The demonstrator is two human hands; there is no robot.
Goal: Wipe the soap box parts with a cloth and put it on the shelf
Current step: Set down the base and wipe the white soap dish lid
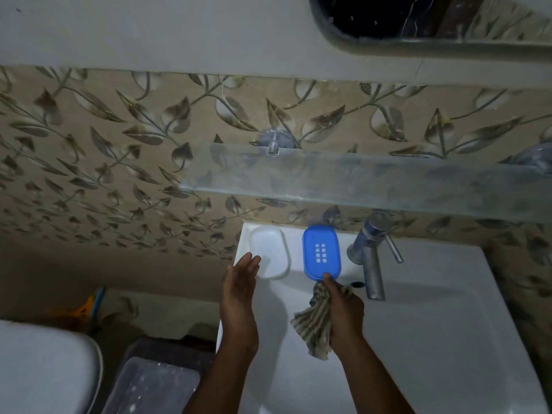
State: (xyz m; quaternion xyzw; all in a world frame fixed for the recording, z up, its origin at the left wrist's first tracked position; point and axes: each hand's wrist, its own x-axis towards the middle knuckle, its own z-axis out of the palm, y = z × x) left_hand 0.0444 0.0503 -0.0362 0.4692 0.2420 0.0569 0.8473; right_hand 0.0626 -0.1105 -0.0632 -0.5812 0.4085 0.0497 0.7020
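Two soap box parts lie on the back rim of the white sink point(433, 294): a white tray point(268, 252) on the left and a blue part with drain holes point(321, 252) to its right. My left hand point(240, 282) hovers with straight fingers at the white tray's near left edge. My right hand point(343, 309) grips a striped cloth point(313, 324), and its thumb touches the blue part's near edge. A glass shelf point(358, 183) hangs on the wall above the sink.
A chrome faucet point(370, 255) stands right of the blue part. A toilet lid point(44, 369) sits at the lower left, with a clear plastic box point(155, 386) on the floor beside it. A mirror point(418, 19) hangs at the top right.
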